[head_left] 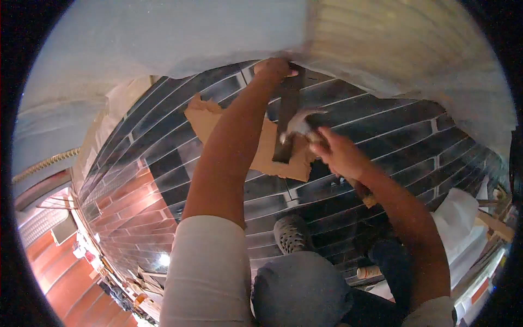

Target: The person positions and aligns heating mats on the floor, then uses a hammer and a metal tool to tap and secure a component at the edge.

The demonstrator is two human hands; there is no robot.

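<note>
A claw hammer (pixel 299 126) is gripped by its handle in my right hand (pixel 343 155); its metal head is a little blurred and hangs over the lower half of a narrow dark plank (pixel 289 103). My left arm reaches far forward, and my left hand (pixel 274 68) is closed at the plank's far end, by the plastic sheeting, with its fingers partly hidden. Under the plank's near end lies a torn piece of brown cardboard (pixel 264 155). The butt of the hammer handle shows below my right wrist.
Dark wood-look tiles with pale joints cover the floor (pixel 218 98). Translucent plastic sheeting (pixel 180 32) hangs across the far side. My shoe (pixel 292 234) and bent knee (pixel 302 289) are close in front. A small cylindrical container (pixel 369 272) and white sheeting (pixel 460 218) lie at right.
</note>
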